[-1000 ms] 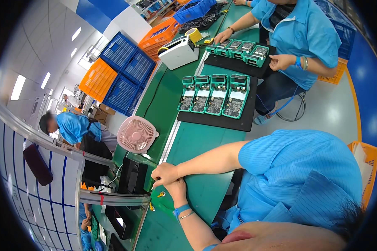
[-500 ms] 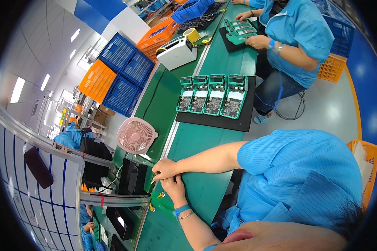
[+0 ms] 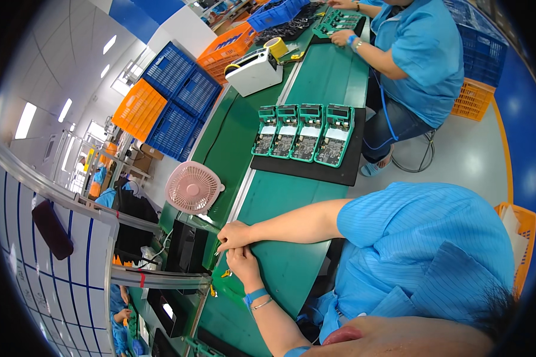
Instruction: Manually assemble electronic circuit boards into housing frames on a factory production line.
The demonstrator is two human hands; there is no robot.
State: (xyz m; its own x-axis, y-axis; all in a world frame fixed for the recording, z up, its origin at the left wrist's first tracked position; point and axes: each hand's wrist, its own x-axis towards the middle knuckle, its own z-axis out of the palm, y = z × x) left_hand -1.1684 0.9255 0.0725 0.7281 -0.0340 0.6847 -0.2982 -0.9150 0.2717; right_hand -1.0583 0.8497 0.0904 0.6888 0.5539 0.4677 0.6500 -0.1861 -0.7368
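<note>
My right hand (image 3: 235,235) is closed, its fingertips bent down at the inner edge of the green bench. Just below it, my left hand (image 3: 243,263) is closed too, fingers pressed up against the right hand. Whatever they pinch is small and hidden by the fingers. A blue wrist strap (image 3: 256,295) and a bracelet circle my left wrist. Small yellow pieces (image 3: 226,273) lie close to my left hand. Farther along the bench, several green device housings with exposed circuit boards (image 3: 304,143) rest in a row on a black mat (image 3: 350,163).
A pink fan (image 3: 193,187) stands beyond my hands, near a black box (image 3: 187,253). A white tape dispenser (image 3: 255,72) and yellow tape roll (image 3: 275,47) sit farther up. A co-worker (image 3: 420,56) handles similar green housings. A metal rail (image 3: 161,278) crosses at the left; blue crates (image 3: 170,71) are stacked behind.
My hands stay together in nearly the same place, with slight finger shifts. The co-worker's hands and green housings have moved farther up the bench and lower onto the mat there.
</note>
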